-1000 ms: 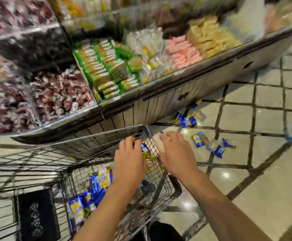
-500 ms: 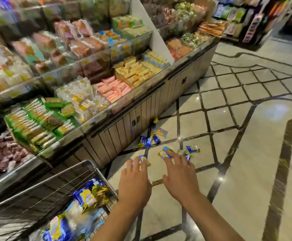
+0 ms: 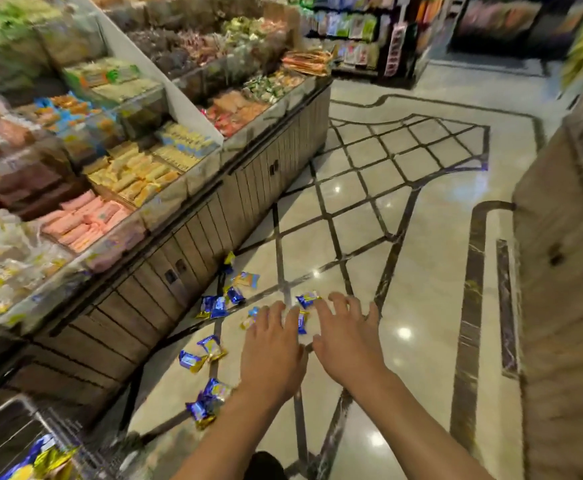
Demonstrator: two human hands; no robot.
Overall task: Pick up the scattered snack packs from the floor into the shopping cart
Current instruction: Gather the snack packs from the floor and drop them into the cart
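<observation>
Several blue-and-gold snack packs lie scattered on the tiled floor by the base of the display counter: one pair (image 3: 202, 355) to the left of my hands, another pair (image 3: 208, 401) nearer me, a cluster (image 3: 219, 305) farther off. My left hand (image 3: 271, 355) and my right hand (image 3: 347, 336) stretch forward side by side, fingers spread and holding nothing, above a few packs (image 3: 307, 299) that show at the fingertips. The wire shopping cart (image 3: 9, 434) sits at the bottom left corner with blue and yellow packs (image 3: 40, 459) inside.
A long display counter (image 3: 186, 233) full of wrapped sweets runs along the left. A wooden cabinet (image 3: 567, 278) stands on the right. More shelves (image 3: 363, 32) stand at the far end of the polished tiled aisle (image 3: 421, 258).
Both hands have left the cart, empty, and reached forward over the floor packs. The view has swung right and up, so the cart has slid into the bottom left corner.
</observation>
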